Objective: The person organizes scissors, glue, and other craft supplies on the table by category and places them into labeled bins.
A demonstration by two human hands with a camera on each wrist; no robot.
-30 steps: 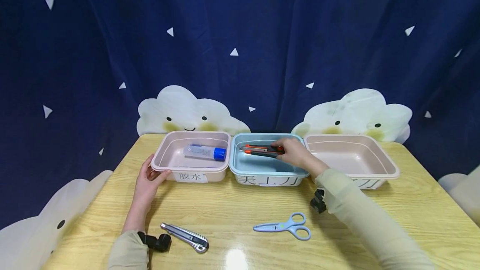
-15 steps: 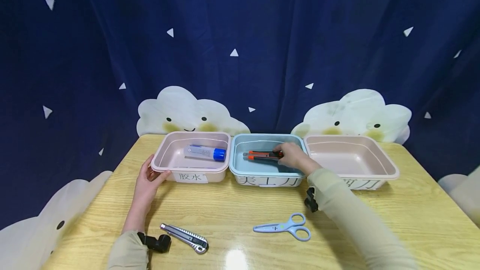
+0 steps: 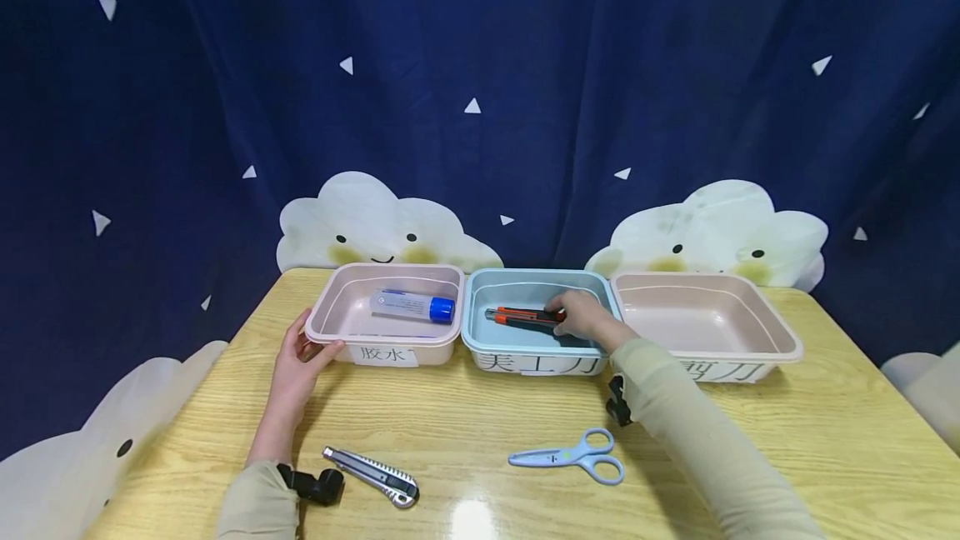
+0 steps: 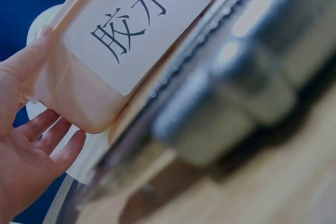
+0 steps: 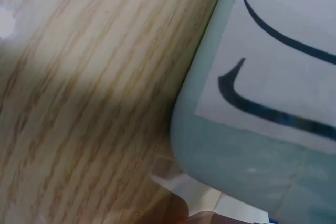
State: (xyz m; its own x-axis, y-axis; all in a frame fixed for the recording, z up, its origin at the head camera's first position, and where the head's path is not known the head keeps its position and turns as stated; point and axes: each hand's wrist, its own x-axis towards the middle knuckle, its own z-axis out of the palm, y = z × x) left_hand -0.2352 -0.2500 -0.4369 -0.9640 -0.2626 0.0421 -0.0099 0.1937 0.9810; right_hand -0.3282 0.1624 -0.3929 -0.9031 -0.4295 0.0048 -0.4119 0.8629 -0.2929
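At the left of the wooden table (image 3: 420, 423), one left hand (image 3: 295, 367), thumb laid against the rim and fingers curled about the corner of the left pink bin (image 3: 438, 354), which is apparently steadied thereby. Within that bin, one blue-capped clear tube (image 3: 403, 304), laid lengthwise; its paper label (image 3: 387, 356) is turned outward, presumably so that it can be read from the front. Before it, one silver cutter (image 3: 372, 477), laid aslant and held by neither hand. At the centre, one blue bin (image 3: 517, 340), set close between its neighbours; inside it, one red-and-black cutter (image 3: 521, 317), pinched at its black end by the right hand (image 3: 585, 315), probably so that the blade end points away from the fingers. Whether the bin's floor is touched cannot be told. Nearer the front, one pair of blue scissors (image 3: 567, 457), laid flat, loops to the right. At the right end, one right pink bin (image 3: 697, 327), its front partly hidden by a sleeve (image 3: 712, 440).
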